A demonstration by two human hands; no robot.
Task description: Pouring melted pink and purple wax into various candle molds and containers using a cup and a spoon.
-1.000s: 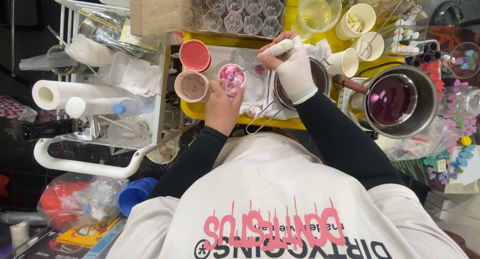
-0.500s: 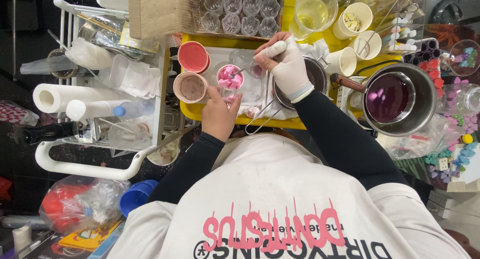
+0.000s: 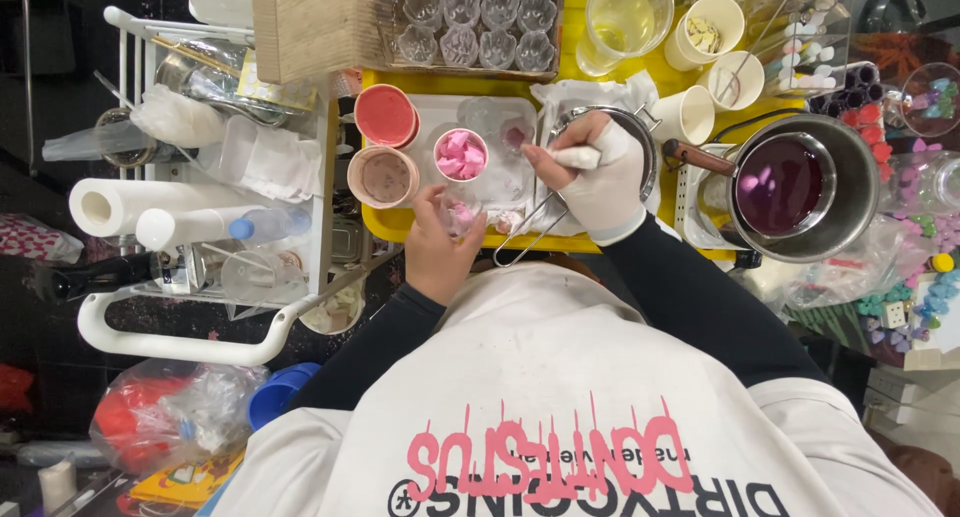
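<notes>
I see little free room on the yellow tray [image 3: 385, 225]. My left hand [image 3: 440, 245] sits at its near edge, hemmed by the brown-filled cup [image 3: 384, 175] just beyond and the cup of pink pieces [image 3: 461, 154] ahead. My right hand [image 3: 598, 172] is crowded between the wire-handled strainer [image 3: 610, 137] and the paper cup [image 3: 686, 113]. The steel pot of purple liquid [image 3: 800, 185] blocks passage rightward; the white wire rack [image 3: 180, 342] with its paper roll [image 3: 115, 205] walls the left. Clear moulds [image 3: 480, 22] and a wooden block [image 3: 315, 22] close the far side. Only the white mat [image 3: 500, 182] between my hands stays passable.
</notes>
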